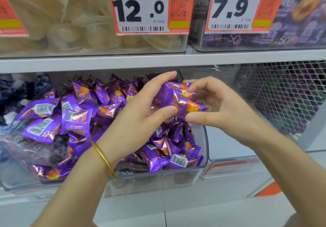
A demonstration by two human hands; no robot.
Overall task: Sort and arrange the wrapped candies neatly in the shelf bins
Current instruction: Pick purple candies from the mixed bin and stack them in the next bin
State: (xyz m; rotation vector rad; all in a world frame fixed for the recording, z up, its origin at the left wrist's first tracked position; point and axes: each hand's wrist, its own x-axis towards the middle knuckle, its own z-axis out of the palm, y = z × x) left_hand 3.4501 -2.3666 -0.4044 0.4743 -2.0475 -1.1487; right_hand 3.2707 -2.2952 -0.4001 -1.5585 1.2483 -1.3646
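Above the clear bin point(205, 143), left hand point(141, 110) and right hand point(220, 106) together pinched a bunch of purple candies point(176, 98); squaring seemed underway, placement likely next.

Left hand point(141, 106) and right hand point(222, 106) close together, fingers point(164, 78) curled

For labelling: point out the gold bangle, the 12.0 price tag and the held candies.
gold bangle point(104, 158), head view, on the band over the wrist.
12.0 price tag point(150, 8), head view, white field between digits.
held candies point(176, 99), head view, purple wrapper's middle.
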